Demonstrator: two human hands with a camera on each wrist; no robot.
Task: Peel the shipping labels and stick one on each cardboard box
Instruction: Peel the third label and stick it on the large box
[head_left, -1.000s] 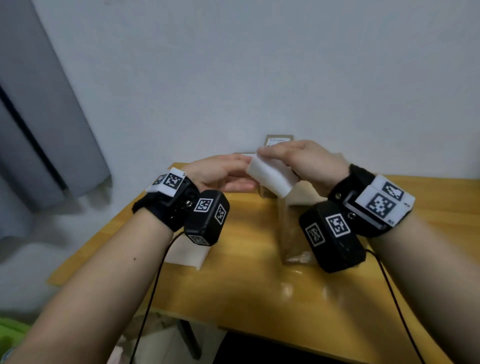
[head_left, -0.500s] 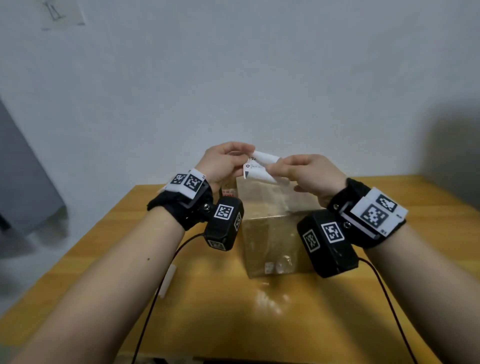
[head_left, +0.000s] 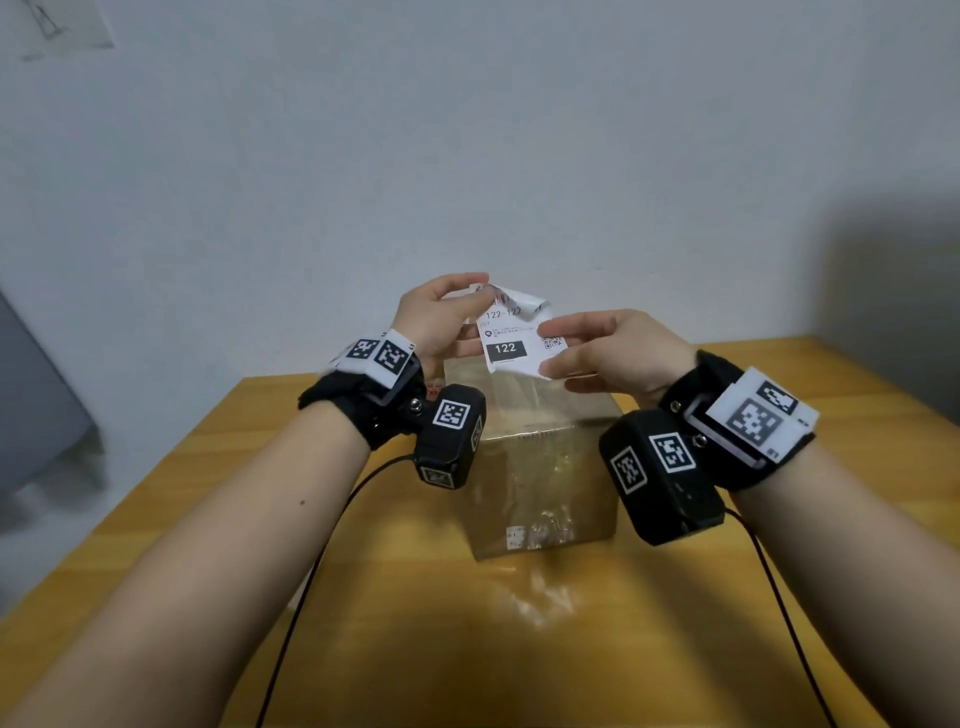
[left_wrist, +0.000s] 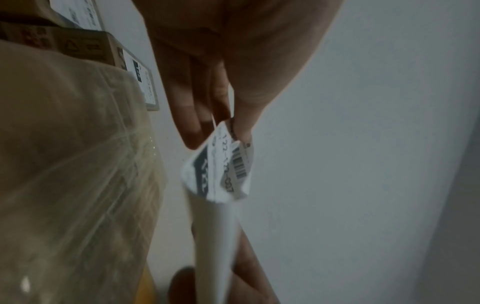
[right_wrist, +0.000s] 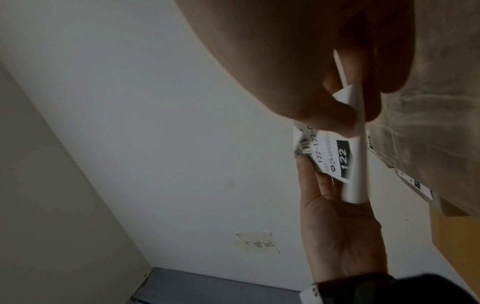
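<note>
I hold a white shipping label (head_left: 511, 340) printed "122" in the air above a tape-wrapped cardboard box (head_left: 540, 467). My left hand (head_left: 441, 317) pinches its curled top corner, where the barcode strip (left_wrist: 240, 164) folds over. My right hand (head_left: 597, 348) pinches the label's right edge between thumb and fingers. In the right wrist view the label (right_wrist: 335, 156) shows with its backing sheet (right_wrist: 357, 160) bent away behind it. Behind the near box stand other boxes (left_wrist: 85, 45) with labels (left_wrist: 142, 82) stuck on them.
The boxes stand on a wooden table (head_left: 467, 649) against a white wall (head_left: 519, 156). Black cables (head_left: 311, 571) run from my wrist cameras over the table's front. A taped paper note (right_wrist: 259, 242) sticks to the wall at the left.
The head view has swung right and centred on the box. My hands have drawn apart, and the label has opened from a folded sheet to its printed face, its top corner curling over.
</note>
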